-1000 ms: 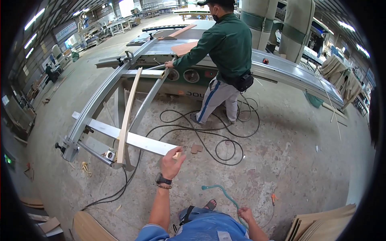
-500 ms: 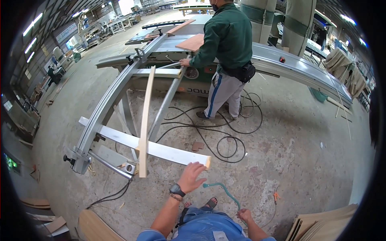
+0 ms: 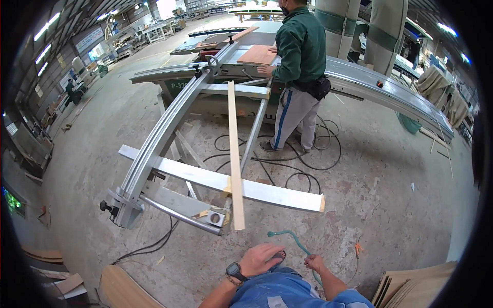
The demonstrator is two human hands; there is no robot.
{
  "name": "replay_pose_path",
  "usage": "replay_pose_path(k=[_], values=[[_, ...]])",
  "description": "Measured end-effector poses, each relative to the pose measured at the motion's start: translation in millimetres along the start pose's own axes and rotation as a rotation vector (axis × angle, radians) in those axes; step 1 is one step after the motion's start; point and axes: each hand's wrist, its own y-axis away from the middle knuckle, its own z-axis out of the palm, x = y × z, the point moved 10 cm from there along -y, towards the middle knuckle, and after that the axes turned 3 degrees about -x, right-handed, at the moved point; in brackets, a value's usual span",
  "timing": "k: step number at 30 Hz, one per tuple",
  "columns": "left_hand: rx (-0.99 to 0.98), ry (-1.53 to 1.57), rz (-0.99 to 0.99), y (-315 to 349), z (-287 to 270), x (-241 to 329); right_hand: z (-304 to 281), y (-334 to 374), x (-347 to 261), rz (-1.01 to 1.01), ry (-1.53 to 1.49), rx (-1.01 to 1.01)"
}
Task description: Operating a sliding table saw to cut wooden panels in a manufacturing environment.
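Observation:
My left hand (image 3: pixel 260 260), with a watch on its wrist, hovers in front of my body with fingers loosely stretched and nothing in it. My right hand (image 3: pixel 314 263) is closed round a thin teal hose (image 3: pixel 291 234), whose thicker free end points forward and left. Ahead of my left hand a long wooden strip (image 3: pixel 235 154) lies lengthwise across the metal frame of a sliding table saw. Its near end juts past the frame's white crossbar (image 3: pixel 205 177), which has a yellowish end.
A co-worker in a green jacket (image 3: pixel 303 46) stands at the saw, hands at a reddish-brown board (image 3: pixel 255 54). Black cables (image 3: pixel 287 163) loop over the floor. Stacked panels (image 3: pixel 416 282) lean at lower right; a curved wooden panel (image 3: pixel 126 287) is at lower left. An orange-ended cord (image 3: pixel 358 248) lies right.
The saw's frame, with the strip and crossbar, has shifted rightward. My left hand has drawn back from near the crossbar's end toward my body. My right hand still grips the hose.

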Motion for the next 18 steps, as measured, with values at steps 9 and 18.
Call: replay_pose_path(k=[9, 18], values=[[-0.034, 0.136, 0.1, 171.3, -91.5, -81.3, 204.0, 51.2, -27.9, 0.048, -0.003, 0.007], [-0.089, 0.19, 0.191, 217.3, -113.3, -145.8, 283.2, 18.7, 4.2, 0.11, -0.039, 0.078]])
